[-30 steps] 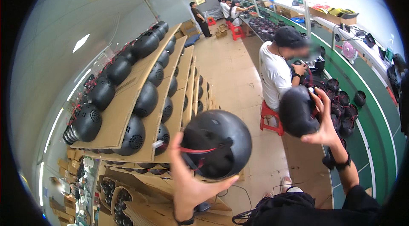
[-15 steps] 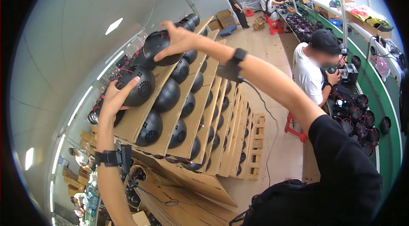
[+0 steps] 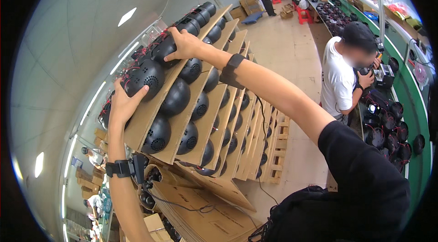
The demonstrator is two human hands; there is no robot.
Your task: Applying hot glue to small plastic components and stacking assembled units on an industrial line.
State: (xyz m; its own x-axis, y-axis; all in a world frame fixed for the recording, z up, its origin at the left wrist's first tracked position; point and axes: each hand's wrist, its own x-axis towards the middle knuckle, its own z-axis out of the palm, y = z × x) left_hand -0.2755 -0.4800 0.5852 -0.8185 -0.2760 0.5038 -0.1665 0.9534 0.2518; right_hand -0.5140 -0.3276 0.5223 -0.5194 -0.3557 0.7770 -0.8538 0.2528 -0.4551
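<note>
Both my arms reach up to the top layer of a tall stack of black dome-shaped shells parted by cardboard sheets. My left hand (image 3: 125, 103) curves round the near side of a black dome shell (image 3: 148, 78) with a patch of round holes; thumb and fingers are spread on it. Just beyond it, my right hand (image 3: 185, 45) grips another black dome shell (image 3: 160, 54), its thumb low and its fingers over the top. That shell sits in the row, close against its neighbours. Red wires show along the shells' far side. Both wrists wear black straps.
Under the top cardboard sheet (image 3: 157, 116) several more layers rest on a wooden pallet (image 3: 279, 151). Folded cardboard (image 3: 205, 205) leans below. At right, a person in a white shirt (image 3: 340, 78) works at a green-topped bench (image 3: 413, 119) holding black parts. A dark cable (image 3: 264, 128) hangs beside the stack.
My right hand has lowered its dome shell into the row on the top layer. My left hand stays at its shell. The whole view has shifted slightly.
</note>
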